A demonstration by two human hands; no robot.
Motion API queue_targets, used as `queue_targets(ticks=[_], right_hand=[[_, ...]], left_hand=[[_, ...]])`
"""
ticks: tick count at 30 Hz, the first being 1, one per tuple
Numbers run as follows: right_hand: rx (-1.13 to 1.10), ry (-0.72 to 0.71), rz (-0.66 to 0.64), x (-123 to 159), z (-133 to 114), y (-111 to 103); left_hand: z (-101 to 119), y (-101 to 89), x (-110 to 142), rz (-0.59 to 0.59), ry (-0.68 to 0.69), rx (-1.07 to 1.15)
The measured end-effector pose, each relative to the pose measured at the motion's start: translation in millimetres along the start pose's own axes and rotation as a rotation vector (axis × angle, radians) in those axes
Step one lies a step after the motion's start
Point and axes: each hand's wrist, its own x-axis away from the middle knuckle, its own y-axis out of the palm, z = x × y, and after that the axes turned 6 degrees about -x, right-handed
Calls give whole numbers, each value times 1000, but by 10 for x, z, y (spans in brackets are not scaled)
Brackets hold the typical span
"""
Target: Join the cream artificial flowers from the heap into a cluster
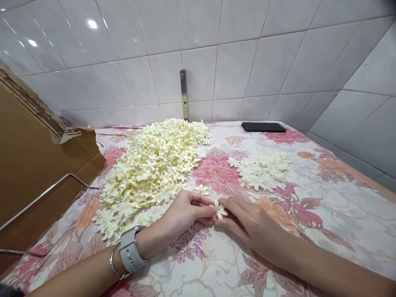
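Observation:
A single white flower with a pale yellow centre is pinched between my two hands, low over the cloth. My left hand, wearing a grey-banded watch and a bangle at the wrist, has its thumb and fingers closed at the flower's left side. From the right, my right hand closes its fingertips on the other edge of the same flower. Just beyond them a loose flower lies on the cloth. To the left spreads a large heap of similar flowers; a smaller, flatter group lies to the right.
A floral-patterned cloth covers the table. At the back right lies a black phone. Cardboard and a bent metal rod stand along the left side. Behind rises a tiled wall with a metal strip.

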Motion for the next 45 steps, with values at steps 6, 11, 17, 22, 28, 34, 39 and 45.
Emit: queue_targets(ticks=[6, 11, 17, 22, 28, 34, 39, 45], right_hand=[[-58, 146, -38, -4, -32, 25], [-80, 186, -44, -11, -38, 41], [-98, 219, -74, -16, -45, 53], [-123, 218, -78, -18, -36, 43], [-127, 180, -45, 11, -8, 61], [-182, 264, 53, -18, -2, -24], [-431, 386, 29, -89, 41, -114], [-497, 344, 86, -89, 48, -91]], left_hand=[[-53, 22, 8, -19, 4, 29], [-70, 43, 1, 29, 27, -10], [-51, 58, 5, 47, 4, 3], [-59, 69, 9, 53, -12, 46], [-59, 80, 22, 53, -4, 62], [-23, 39, -4, 36, 66, 71], [-10, -51, -47, 0, 315, -150], [-91, -80, -35, 74, 611, -470]])
